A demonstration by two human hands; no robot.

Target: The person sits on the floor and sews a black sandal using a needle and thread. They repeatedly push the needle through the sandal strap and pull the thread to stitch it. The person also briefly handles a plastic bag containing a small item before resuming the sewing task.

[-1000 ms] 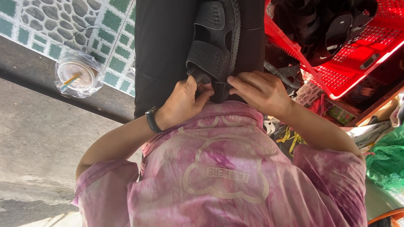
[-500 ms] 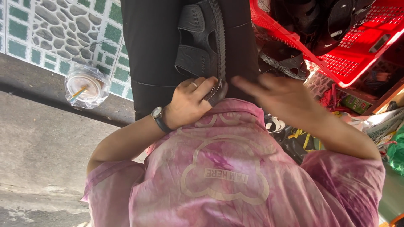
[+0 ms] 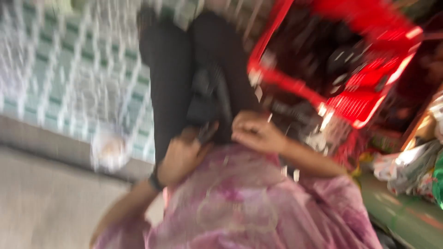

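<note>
The whole view is smeared by motion. A black sandal (image 3: 210, 97) lies along my black trousers (image 3: 168, 78), above my pink shirt (image 3: 240, 203). My left hand (image 3: 182, 157), with a dark watch at the wrist, is closed on the sandal's near end. My right hand (image 3: 256, 133) rests with curled fingers against the same end from the right. The blur hides whether it grips the sandal.
A red plastic basket (image 3: 364, 97) with dark items stands at the upper right. A clear plastic cup (image 3: 110, 150) sits on a ledge at the left, below a green and white tiled wall (image 3: 69, 69). Crumpled bags (image 3: 415, 170) lie at the right edge.
The view has swung and gone blurry. My right hand, outstretched half a second ago, has drawn back in against the sandal's near end. My left hand stays on the sandal.
</note>
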